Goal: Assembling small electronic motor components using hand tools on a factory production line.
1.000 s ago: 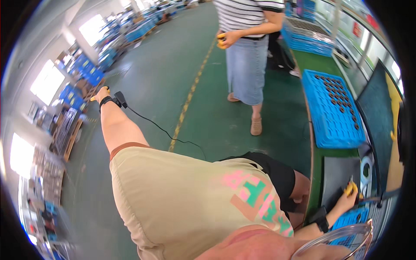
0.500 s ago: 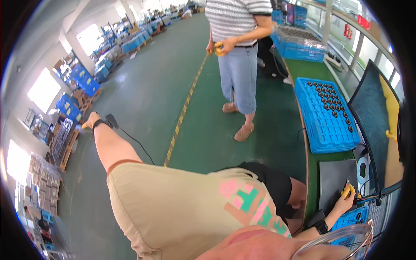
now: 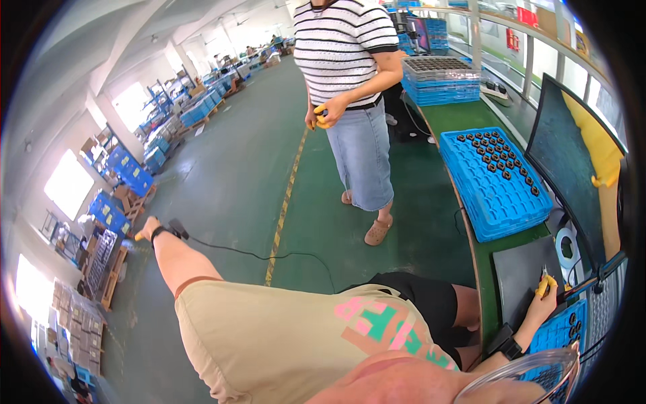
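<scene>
At the lower right, my right hand (image 3: 540, 304) is over a dark grey mat (image 3: 515, 283) on the green bench. Its fingers, covered in yellow finger cots, are pinched on a slim metal-tipped tool (image 3: 544, 271) that looks like tweezers. My left hand (image 3: 151, 227) is stretched far out to the left over the floor, away from the bench. Yellow shows at its fingertips, but the fingers are too small to read. Round the left wrist is a black band (image 3: 159, 232), with a dark block and thin cord (image 3: 256, 256) beside it.
Beyond the mat stands a blue tray (image 3: 481, 202) partly filled with small dark round parts. A monitor (image 3: 565, 161) rises on the right. Another blue tray (image 3: 572, 337) lies by my right forearm. A person (image 3: 346, 67) in a striped top stands ahead. Stacked trays (image 3: 441, 87) sit farther off.
The view has shifted, and the standing person appears farther left and lower. My left hand appears lower, with its cord more visible. My right hand stays at the mat, still pinching the tool.
</scene>
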Tool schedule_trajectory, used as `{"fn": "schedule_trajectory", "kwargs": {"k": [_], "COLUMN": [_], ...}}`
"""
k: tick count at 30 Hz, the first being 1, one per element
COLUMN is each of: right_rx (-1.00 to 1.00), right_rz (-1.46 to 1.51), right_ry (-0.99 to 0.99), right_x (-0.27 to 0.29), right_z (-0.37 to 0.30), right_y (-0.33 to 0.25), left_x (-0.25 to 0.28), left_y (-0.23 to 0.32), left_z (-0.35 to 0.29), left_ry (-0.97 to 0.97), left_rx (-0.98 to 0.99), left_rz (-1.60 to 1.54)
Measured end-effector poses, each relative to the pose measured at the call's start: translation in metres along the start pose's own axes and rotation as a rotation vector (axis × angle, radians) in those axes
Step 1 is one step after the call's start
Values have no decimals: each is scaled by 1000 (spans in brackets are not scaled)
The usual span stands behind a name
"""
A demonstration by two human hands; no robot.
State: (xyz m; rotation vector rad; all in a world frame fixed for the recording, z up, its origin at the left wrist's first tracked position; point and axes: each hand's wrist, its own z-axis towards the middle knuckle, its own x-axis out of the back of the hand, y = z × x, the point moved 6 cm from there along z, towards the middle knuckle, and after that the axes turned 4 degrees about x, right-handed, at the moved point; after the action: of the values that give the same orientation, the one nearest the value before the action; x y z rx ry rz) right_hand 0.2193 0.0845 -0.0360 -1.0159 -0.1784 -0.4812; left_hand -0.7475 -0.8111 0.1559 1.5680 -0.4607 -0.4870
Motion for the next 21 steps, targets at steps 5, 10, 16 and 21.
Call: {"fn": "schedule_trajectory", "kwargs": {"k": [5, 10, 16, 21], "right_rx": [-25, -1, -44, 28], "right_rz": [-131, -103, -148, -110], "right_ry": [33, 44, 17, 72], "right_x": [32, 22, 23, 25], "right_z": [-8, -7, -8, -10], "right_y": [-49, -37, -58, -50], "left_x": [-44, -44, -68, -135], "left_y": [-53, -25, -48, -6], "left_z": [-70, -62, -58, -99], "left_ry": [-122, -171, -133, -270], "left_rx": [143, 36, 143, -111], "left_rz": [-196, -71, -211, -94]}}
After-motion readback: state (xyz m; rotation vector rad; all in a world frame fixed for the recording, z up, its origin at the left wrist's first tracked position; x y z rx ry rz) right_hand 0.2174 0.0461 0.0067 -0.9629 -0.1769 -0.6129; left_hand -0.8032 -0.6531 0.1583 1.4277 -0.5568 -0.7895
